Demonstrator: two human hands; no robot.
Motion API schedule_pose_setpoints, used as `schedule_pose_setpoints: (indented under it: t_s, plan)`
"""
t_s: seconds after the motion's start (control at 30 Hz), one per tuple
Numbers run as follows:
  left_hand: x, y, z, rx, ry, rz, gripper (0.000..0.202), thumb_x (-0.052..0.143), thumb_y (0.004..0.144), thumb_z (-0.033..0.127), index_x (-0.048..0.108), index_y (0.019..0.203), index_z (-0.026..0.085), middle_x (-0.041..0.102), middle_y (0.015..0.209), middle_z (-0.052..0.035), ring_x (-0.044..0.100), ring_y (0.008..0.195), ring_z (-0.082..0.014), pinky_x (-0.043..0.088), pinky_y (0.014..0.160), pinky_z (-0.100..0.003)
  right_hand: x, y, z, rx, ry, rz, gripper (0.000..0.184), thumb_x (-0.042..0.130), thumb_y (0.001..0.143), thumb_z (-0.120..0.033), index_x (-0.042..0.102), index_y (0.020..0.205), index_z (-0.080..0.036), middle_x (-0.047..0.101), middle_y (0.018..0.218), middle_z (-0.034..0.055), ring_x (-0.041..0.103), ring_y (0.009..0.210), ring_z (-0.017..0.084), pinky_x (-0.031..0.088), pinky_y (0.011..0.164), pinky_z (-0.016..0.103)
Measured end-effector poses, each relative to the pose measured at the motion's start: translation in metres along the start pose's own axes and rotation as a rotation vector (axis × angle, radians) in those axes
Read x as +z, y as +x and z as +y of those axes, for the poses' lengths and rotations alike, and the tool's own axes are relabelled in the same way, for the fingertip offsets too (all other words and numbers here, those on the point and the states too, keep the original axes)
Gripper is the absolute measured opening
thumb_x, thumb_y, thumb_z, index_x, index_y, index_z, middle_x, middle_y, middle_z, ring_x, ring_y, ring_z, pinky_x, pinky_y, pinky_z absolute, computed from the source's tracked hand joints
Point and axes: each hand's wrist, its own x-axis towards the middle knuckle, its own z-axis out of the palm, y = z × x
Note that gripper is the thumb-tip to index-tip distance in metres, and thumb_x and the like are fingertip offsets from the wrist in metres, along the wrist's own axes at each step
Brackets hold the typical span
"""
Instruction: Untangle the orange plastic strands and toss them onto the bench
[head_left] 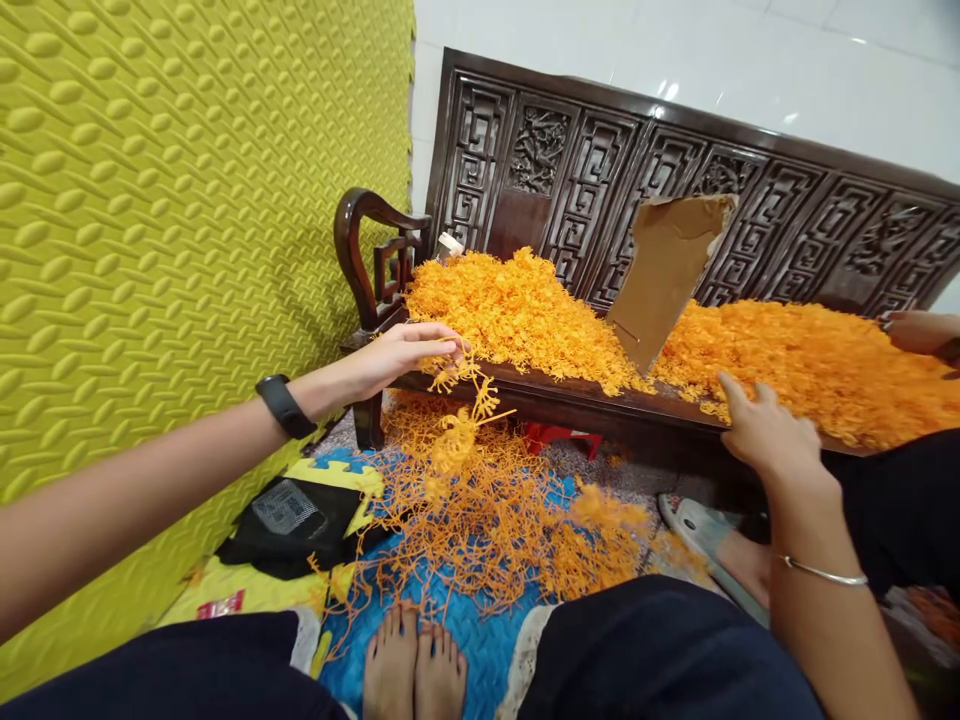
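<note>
- As the left side is filled by an upright yellow mat (pixel 187 200), the carved dark bench (pixel 540 400) is seen just beyond it, backed by a white wall (pixel 525 30).
- Two orange piles are borne by the seat: the left pile (pixel 510 310) beside the armrest (pixel 345 245), and the right pile (pixel 795 365), partly blurred.
- Below, a heap of orange strands (pixel 487 530) is spread over a blue mat (pixel 390 570) on the floor.
- Between the piles, a torn cardboard sheet (pixel 660 280) is propped at a tilt, and part of the backrest is blocked by it.
- Near the yellow mat, a black cloth item (pixel 300 530) is laid on the floor.
- The fingers of the right hand (pixel 772 430) are held partly spread at the right pile's near edge; whether it is touched cannot be told.
- Another person's hand (pixel 922 330) is held at the right pile's far end.
- The left hand (pixel 397 362) is curled, its thumb and fingers brought close together, and an orange sprig (pixel 487 400) is pinched at the tips, hung before the bench edge.
- Below the seat, a red stool (pixel 570 437) is partly hidden.
- A black wristband (pixel 286 405) is worn on the left wrist.
</note>
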Motion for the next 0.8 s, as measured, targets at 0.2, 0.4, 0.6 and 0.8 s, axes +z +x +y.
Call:
schedule_pose_setpoints:
  t_s: [0.2, 0.4, 0.6, 0.8]
  plan:
    - [0.004, -0.003, 0.001, 0.038, 0.015, -0.028, 0.015, 0.064, 0.077, 0.031, 0.067, 0.085, 0.018, 0.067, 0.086, -0.0017, 0.059, 0.084, -0.0157, 0.041, 0.088, -0.034, -0.006, -0.016, -0.068, -0.697, 0.822, -0.261, 0.045, 0.058, 0.082, -0.037, 0.054, 0.123, -0.019, 0.055, 0.128, 0.0124, 0.058, 0.109, 0.024, 0.047, 0.093, 0.036]
    - [0.021, -0.008, 0.009, 0.097, 0.089, -0.009, 0.016, 0.062, 0.081, 0.032, 0.068, 0.087, 0.019, 0.068, 0.097, -0.0029, 0.057, 0.099, -0.0182, 0.037, 0.096, -0.035, -0.013, -0.067, -0.145, -1.071, 1.095, -0.726, 0.086, 0.074, 0.069, -0.040, 0.031, 0.142, -0.027, 0.042, 0.142, 0.0101, 0.043, 0.129, 0.025, 0.038, 0.105, 0.043]
    - [0.034, -0.004, 0.013, 0.183, 0.054, 0.162, 0.016, 0.062, 0.081, 0.031, 0.067, 0.089, 0.017, 0.068, 0.103, -0.0045, 0.057, 0.105, -0.0189, 0.034, 0.101, -0.037, 0.005, -0.102, -0.198, -0.862, 1.343, -0.990, 0.088, 0.080, 0.061, -0.037, 0.035, 0.136, -0.022, 0.050, 0.129, 0.0132, 0.057, 0.109, 0.023, 0.047, 0.094, 0.041]
    - [0.054, -0.001, 0.016, 0.278, 0.145, 0.181, 0.020, 0.063, 0.080, 0.031, 0.064, 0.097, 0.020, 0.062, 0.119, -0.0062, 0.049, 0.119, -0.0235, 0.031, 0.105, -0.042, 0.009, -0.116, -0.213, -0.821, 1.374, -0.846, 0.043, 0.078, 0.062, -0.041, 0.060, 0.092, -0.017, 0.064, 0.097, 0.0053, 0.059, 0.096, 0.023, 0.046, 0.091, 0.042]
